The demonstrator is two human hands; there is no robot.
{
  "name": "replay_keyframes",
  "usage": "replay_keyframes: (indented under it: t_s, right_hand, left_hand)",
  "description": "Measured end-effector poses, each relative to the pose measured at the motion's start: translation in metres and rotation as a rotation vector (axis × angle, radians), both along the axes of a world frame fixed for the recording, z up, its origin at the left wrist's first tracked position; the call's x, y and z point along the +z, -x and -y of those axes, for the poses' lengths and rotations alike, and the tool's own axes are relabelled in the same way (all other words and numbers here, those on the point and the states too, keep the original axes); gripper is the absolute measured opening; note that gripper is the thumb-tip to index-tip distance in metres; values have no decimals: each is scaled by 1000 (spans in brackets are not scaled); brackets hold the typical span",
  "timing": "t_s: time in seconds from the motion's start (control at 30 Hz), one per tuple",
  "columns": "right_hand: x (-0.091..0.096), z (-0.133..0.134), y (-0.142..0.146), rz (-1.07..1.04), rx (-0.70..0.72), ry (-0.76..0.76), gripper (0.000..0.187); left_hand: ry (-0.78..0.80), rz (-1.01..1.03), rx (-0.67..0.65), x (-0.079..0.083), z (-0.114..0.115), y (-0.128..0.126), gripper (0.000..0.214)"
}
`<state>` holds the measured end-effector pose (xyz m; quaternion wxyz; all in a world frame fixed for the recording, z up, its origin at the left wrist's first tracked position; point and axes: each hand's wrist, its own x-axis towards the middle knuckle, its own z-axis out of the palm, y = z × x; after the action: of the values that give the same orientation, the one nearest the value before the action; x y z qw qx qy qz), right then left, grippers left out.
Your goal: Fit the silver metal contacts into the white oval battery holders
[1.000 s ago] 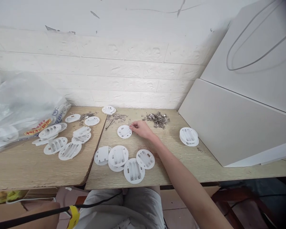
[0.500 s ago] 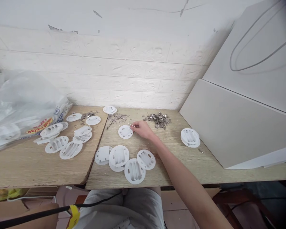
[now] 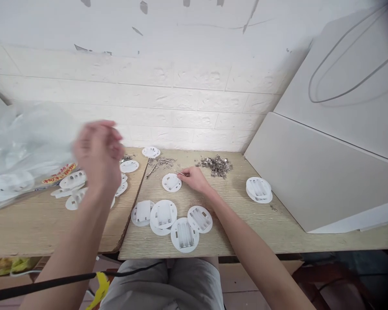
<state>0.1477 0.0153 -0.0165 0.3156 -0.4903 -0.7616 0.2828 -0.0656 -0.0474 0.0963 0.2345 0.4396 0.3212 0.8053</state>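
Observation:
My right hand is closed on a thin metal tool, its exact kind too small to make out. The tool's tip is just above the far edge of a round white battery holder that lies flat on the table. My left hand is raised over the left side, in front of the plastic bag, and smeared by motion, so its fingers do not show clearly. Nearer to me is a cluster of round battery holders, some overlapping. Beyond my right hand lies a heap of small metal contacts.
More battery holders lie at the left beside a clear plastic bag. A small stack of holders sits at the right near a white panel. Small metal pieces and another thin tool lie near the wall.
My left hand has come into view, raised over the left side of the table. My right hand stays by the same battery holder with the thin tool. The view has shifted slightly.

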Motion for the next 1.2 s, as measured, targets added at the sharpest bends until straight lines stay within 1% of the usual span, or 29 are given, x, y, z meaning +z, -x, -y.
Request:
replay_keyframes:
  t_s: [0.03,0.1,0.13,0.17,0.23,0.27,0.33,0.4,0.47,0.6,0.7,0.77,0.83,0.9,0.97,1.07,1.2]
  right_hand:
    - [0,0,1,-5,-1,-4,20]
    - [0,0,2,-20,7,-11,20]
    - [0,0,2,-30,16,-19,21]
    - [0,1,3,-40,25,-29,21]
    - [1,2,4,-63,41,-49,22]
    - [1,3,4,-76,44,-54,22]
    - [1,4,5,-101,40,-60,22]
    - [0,4,6,-144,22,-67,22]
    - [1,4,7,-228,-5,-68,23]
    - [7,5,6,-422,-76,-51,25]
    - [12,6,4,-478,-130,-13,27]
    - [15,6,3,-516,-133,28,27]
    - [16,7,4,-556,-114,54,27]
    - [16,8,6,-574,-90,62,28]
    - [16,10,8,-574,-73,71,28]
    - [17,11,9,-584,-63,80,27]
    - [17,11,9,-572,-49,73,24]
  left_hand:
    - [95,-115,-40,-11,-13,-3,8]
    - [409,-436,-118,-37,-36,-10,16]
    - [517,-621,-159,-50,-44,-13,19]
    - [585,-786,-210,-61,-50,-16,22]
    - [645,-1010,-300,-76,-55,-21,28]
    - [643,-1082,-338,-81,-56,-22,29]
    - [641,-1163,-363,-84,-55,-24,28]
    - [638,-1180,-353,-86,-54,-25,26]
    - [615,-1134,-341,-88,-55,-24,25]
    - [536,-909,-368,-97,-57,-21,31]
    - [515,-744,-405,-101,-54,-20,37]
    - [516,-671,-392,-101,-51,-21,38]
    - [513,-647,-344,-100,-50,-22,36]
    - [495,-669,-285,-100,-49,-24,33]
    - [462,-693,-259,-102,-49,-26,32]
    - [426,-691,-295,-105,-49,-29,35]
    - [426,-673,-366,-105,-46,-33,34]
